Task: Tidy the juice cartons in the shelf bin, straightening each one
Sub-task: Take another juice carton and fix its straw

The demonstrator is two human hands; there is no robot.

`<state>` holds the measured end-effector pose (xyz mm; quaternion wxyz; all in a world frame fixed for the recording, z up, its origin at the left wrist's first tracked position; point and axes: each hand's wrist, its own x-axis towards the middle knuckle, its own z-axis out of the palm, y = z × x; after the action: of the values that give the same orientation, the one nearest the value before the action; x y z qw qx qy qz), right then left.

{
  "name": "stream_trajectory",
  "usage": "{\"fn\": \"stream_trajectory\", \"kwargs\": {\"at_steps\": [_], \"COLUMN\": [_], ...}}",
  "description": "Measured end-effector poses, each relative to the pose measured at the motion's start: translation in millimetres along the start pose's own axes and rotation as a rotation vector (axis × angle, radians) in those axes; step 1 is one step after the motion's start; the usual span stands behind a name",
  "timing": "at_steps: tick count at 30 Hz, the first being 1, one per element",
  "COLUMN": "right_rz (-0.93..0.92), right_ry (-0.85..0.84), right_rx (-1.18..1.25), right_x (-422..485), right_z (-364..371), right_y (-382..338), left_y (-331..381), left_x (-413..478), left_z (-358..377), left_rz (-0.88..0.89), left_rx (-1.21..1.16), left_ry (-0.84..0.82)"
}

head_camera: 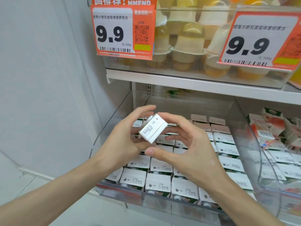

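A clear plastic shelf bin (112,118) holds several small juice cartons (160,185) standing upright in rows, white tops with printed dates facing me. One carton (152,128) is lifted above the rows and tilted, its white top turned toward me. My left hand (125,137) grips it from the left and below, fingers curled behind it. My right hand (184,144) holds it from the right, fingers over its upper edge and thumb beneath.
A neighbouring clear bin (267,144) on the right holds jumbled red-and-white cartons. The shelf above carries a bin of jelly cups (187,41) with two orange 9.9 price tags (114,33). A white wall (40,79) runs along the left.
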<state>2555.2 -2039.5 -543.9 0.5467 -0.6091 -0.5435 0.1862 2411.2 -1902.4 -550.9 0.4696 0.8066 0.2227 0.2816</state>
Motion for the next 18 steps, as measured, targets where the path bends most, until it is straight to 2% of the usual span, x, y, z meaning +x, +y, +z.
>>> {"fn": "stream_trajectory", "kwargs": {"at_steps": [4,8,14,18], "right_rz": [0.005,-0.034,-0.087,-0.130], "right_ry": [-0.010,0.047,0.049,0.031], "right_rx": [-0.044,-0.055,-0.034,-0.027], "right_x": [-3,-2,2,2], "right_z": [9,13,-2,-5], "right_y": [0,3,10,11], "left_y": [4,2,3,8], "left_x": [-1,0,2,2], "left_z": [5,7,1,-3], "left_rz": [0.028,0.046,0.061,0.062], "left_rx": [0.094,0.173,0.095,0.084], "left_ry": [0.004,0.036,-0.042,-0.024]}}
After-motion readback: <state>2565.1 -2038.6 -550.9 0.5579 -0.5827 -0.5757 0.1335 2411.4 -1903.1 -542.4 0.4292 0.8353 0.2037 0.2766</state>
